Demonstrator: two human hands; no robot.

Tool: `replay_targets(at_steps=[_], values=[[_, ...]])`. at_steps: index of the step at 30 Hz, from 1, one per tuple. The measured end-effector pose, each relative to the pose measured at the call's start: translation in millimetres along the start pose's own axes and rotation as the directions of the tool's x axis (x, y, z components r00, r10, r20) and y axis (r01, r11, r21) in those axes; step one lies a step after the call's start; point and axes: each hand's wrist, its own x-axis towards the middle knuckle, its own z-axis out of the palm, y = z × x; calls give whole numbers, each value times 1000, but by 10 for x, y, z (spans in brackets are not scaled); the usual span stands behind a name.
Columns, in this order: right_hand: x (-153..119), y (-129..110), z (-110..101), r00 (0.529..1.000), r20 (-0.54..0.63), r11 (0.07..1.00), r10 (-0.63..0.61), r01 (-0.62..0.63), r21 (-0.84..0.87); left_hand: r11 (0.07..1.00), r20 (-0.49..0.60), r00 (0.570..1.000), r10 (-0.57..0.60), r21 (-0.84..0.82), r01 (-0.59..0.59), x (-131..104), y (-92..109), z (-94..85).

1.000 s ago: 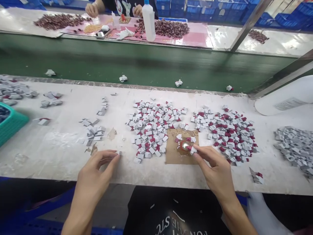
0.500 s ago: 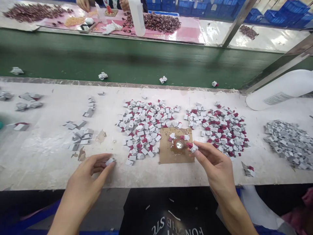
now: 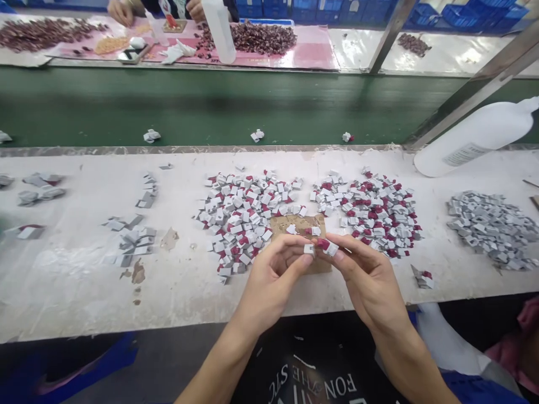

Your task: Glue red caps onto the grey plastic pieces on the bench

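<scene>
Between the thumb and fingers of my left hand is a small grey piece. My right hand pinches a grey piece with a dark red part, close beside it. Both hands are over a brown cardboard square, which they partly cover. Two small pieces lie on its upper part, one of them grey and red. Piles of grey-and-red pieces spread to the left and right of the cardboard.
A pile of plain grey pieces lies at the right, below a white bottle lying tilted. Loose grey pieces sit on the left of the table. Across the green belt, another person's hands show.
My left hand has moved right with its grey piece, from the bare table to beside my right hand over the cardboard. The camera view has shifted slightly. My right hand still holds its piece.
</scene>
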Motion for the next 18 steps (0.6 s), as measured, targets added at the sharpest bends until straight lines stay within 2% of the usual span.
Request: replay_targets(at_steps=[6,11,18], values=[[-30,7,-19,999,11,998,-52,53,-18,1000,5,1000,-8,10,8,25,-18,7],[-37,-23,-23,989,34,973,-147,151,-174,997,13,1000,25,70,-26,22,-47,-16],[48,-62,-84,987,120,975,-109,130,-182,972,81,995,65,220,-81,61,70,-53]])
